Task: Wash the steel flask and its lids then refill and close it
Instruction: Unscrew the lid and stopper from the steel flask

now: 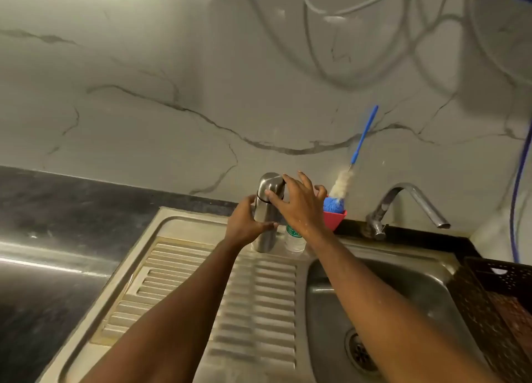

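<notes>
Gripping flask (265,240): left hand (244,221), right hand (299,207)

The steel flask (264,240), topped by its lid (269,185), is stood at the back of the drainboard (218,296), with a bottle (295,240) set just to its right, a brush (342,181) propped in a holder (335,220) behind that, the tap (403,201) mounted behind the sink basin (431,302) further right, and a basket (503,290) lodged at the basin's right edge.
</notes>
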